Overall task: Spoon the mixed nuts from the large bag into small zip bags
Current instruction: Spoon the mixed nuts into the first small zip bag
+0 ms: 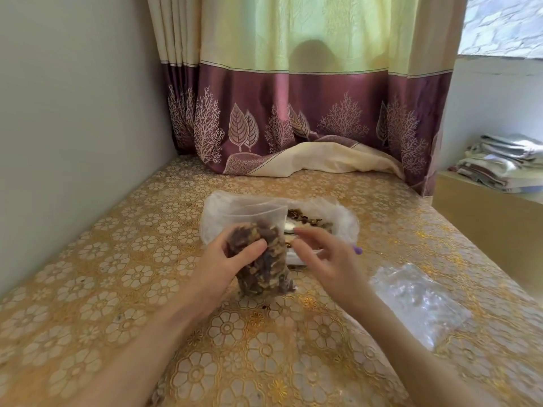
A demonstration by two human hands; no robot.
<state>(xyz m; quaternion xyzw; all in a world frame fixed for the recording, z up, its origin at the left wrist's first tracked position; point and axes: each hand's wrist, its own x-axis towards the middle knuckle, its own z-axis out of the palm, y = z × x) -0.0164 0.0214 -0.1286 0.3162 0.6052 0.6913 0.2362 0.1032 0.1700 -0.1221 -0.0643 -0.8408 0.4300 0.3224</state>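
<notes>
Left hand is wrapped round the middle of a small zip bag, thumb across the front and fingers curled behind, holding it upright with its base on the tablecloth. That bag is well stocked: mixed nuts reach well over halfway up, and the clear top part stands above the hand with the zip looking unsealed. Right hand hovers just beside it, fingers loosely spread and a little blurred, gripping nothing I can make out. A purple tip peeks out just beyond its knuckles, perhaps the spoon's handle, though I can't say for sure.

Right behind both hands lies the large bag, mouth open, more nuts visible inside with something white among them. Off to the right of the right hand, a crumpled heap of empty clear bags waits on the cloth. Further out, a curtain hangs at the back and folded linens sit far right.

My read: filling of this bag is about done, and the step in hand is closing. Next move calls for the right fingers to pinch the zip strip and run along it while the left steadies the bag upright so nothing spills
</notes>
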